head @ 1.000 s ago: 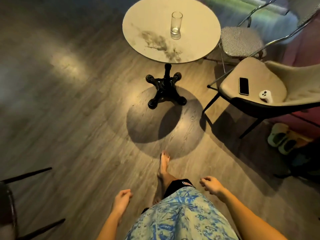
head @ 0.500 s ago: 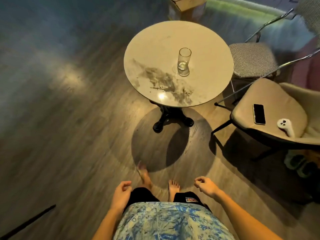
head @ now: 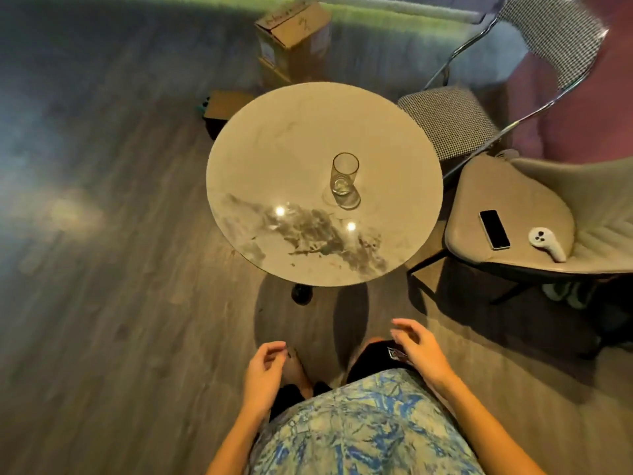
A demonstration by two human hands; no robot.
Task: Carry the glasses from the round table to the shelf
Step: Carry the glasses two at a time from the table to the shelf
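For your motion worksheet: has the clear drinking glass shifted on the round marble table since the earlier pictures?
No. The clear drinking glass keeps its spot above the round marble table's dark veining; only the camera approached.

A round table (head: pixel 274 159) on the wooden floor (head: pixel 102 303) carries one upright glass (head: pixel 344 178).

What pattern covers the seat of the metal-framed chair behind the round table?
Black-and-white houndstooth check on the metal-framed chair's seat, seen in the head view.
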